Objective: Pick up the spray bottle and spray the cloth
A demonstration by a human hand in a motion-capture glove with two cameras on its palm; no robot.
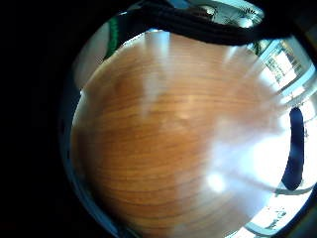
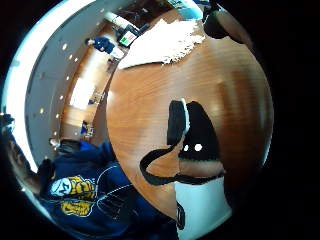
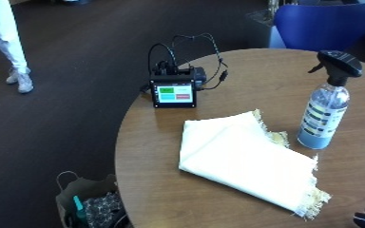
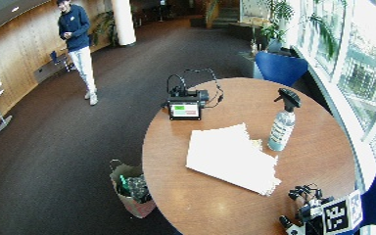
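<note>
**A:** Spray bottle (image 3: 329,100) first: where was it?

**B:** It stood upright at the right of the outside view, on the round wooden table (image 3: 170,190), with a black trigger head and a clear body of bluish liquid. Nothing touched it. The cream fringed cloth (image 3: 243,159) lay folded flat just to its lower left, near it but, as far as I could tell, not touching.

**A:** And which step was in hand?

**B:** I judged it the very start: the reach had not begun. The gloved right hand (image 4: 305,210) was low at the table's near edge, in the lower right of the wide outside view, well apart from the bottle. The next move would call for carrying the hand across the table past the cloth's corner, closing round the bottle's neck with a finger on the trigger, then aiming the nozzle at the cloth.

**A:** The fingers?

**B:** They held nothing. In the thumb-side palm view a black fingertip (image 2: 197,132) hung over bare wood, touching nothing I could make out, and the fingers looked relaxed rather than curled tight.

**A:** Anything else on the table?

**B:** A small black screen unit (image 3: 174,90) with looping cables at the upper left of the tabletop; a paper bag (image 3: 87,202) sat on the floor below it.
</note>
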